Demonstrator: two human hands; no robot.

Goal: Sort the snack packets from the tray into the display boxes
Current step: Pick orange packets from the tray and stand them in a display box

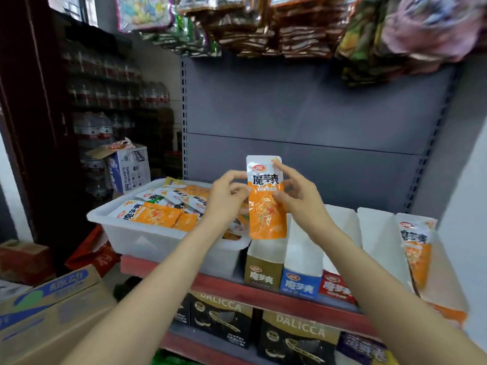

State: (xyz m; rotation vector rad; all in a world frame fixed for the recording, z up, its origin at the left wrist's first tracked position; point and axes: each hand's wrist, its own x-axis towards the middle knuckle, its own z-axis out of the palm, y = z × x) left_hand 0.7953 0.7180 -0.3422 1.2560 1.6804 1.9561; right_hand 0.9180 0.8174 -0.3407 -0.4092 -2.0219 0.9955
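Head view: both hands are pinching one orange konjac snack packet upright, left hand on its left edge, right hand on its right; orange display box is sitting lower right, nearer the right hand.

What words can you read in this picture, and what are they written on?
"魔芋爽": on the orange packet held up by the left hand and right hand.
"魔芋爽": on the packets in the white tray.
"魔芋爽": on the fronts of the brown box and blue box, blurred.
"DALICCA": on the black boxes on the shelf below.
The small red logo, the hanging bags and the cardboard cartons are too blurred to read.
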